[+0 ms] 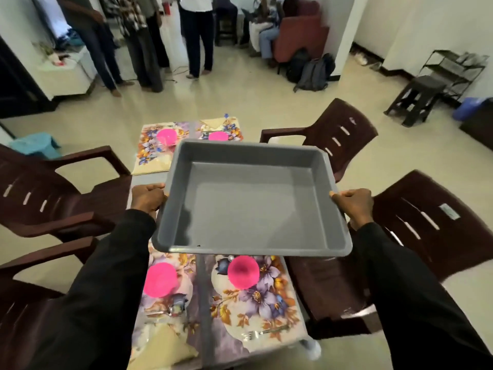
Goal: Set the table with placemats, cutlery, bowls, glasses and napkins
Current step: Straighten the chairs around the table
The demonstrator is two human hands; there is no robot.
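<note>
From the head view, both hands hold a grey tray [253, 204] in the air above the surface [204, 303], tilted a little, with nothing in it. The left hand [148, 196] grips the tray's left rim, fingers curled under the edge and thumb on top. The right hand [352, 204] grips the right rim the same way. Both sleeves are black.

Four floral placemats lie on the surface, two near and two far. On the near-left mat [165, 316] sit a pink bowl [160, 280], a spoon [173, 309] and a folded napkin [162, 345]. On the near-right mat [256, 300] a second pink bowl [243, 272] sits just under the tray's near edge, and a fork [262, 333] lies closer to the camera. The far-left mat [149, 153] and far-right mat [232, 128] each carry a pink bowl partly hidden behind the tray; a far napkin [213, 122] lies on the far-right mat.

Dark brown chairs [400, 236] stand on both sides of the surface. Further back, people [197, 36] stand on the floor, and a backpack [312, 73] leans by a pillar.
</note>
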